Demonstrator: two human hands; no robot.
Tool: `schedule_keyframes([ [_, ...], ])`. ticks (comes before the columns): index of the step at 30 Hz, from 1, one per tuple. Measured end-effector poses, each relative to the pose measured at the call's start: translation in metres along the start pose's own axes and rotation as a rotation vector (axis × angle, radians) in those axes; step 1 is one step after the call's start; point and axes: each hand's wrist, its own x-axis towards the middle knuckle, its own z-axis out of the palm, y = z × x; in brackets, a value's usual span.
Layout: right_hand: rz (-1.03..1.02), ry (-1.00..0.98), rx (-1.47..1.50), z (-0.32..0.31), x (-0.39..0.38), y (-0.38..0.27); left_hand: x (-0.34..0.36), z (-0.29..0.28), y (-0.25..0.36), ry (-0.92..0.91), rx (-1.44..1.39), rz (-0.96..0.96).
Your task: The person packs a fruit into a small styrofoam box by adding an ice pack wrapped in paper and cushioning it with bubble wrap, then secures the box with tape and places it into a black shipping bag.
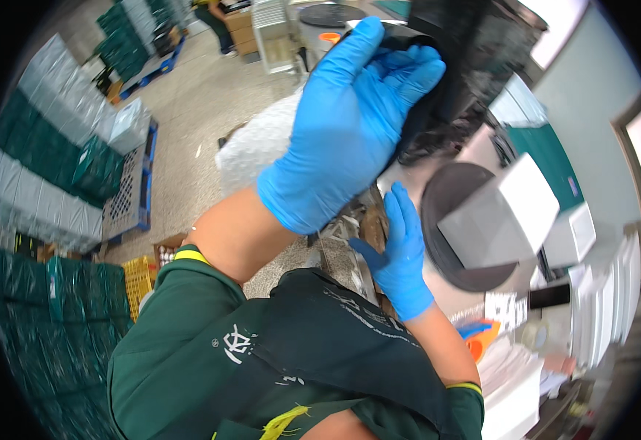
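My left hand (pixel 350 125), in a blue glove, is raised near the top middle. Its fingers curl in around the edge of a black plastic sheet (pixel 425 110), which runs behind the hand and along its right side. How tight the grip is stays partly hidden. Lower down, my right hand (pixel 401 253), also gloved in blue, is open with fingers stretched and thumb apart; it holds nothing. Beside it, a white box (pixel 500 213) sits tilted in view on a round dark turntable (pixel 445 183) on the worktable.
Right of the box stand a smaller white box (pixel 570 235) and a green wrapped pack (pixel 544 158). An orange tape dispenser (pixel 482 341) lies near my right forearm. Wrapped stacks (pixel 64 169) on blue pallets (pixel 144 180) and a yellow crate (pixel 138 282) are at left. Another person (pixel 216 22) stands far off.
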Motion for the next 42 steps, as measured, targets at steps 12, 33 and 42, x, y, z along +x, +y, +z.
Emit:
schedule_keyframes([
  [12,0.359,0.510,0.445,-0.053,-0.066,0.026,-0.030,0.052,-0.143,-0.104,0.295,-0.266],
  [33,0.638,0.502,-0.206,-0.197,-0.073,-0.017,-0.003,-0.042,-0.093,-0.427,1.793,-0.267],
  [42,0.412,0.252,-0.754,-0.212,-0.011,-0.003,0.061,0.031,-0.101,-1.343,2.115,-0.229],
])
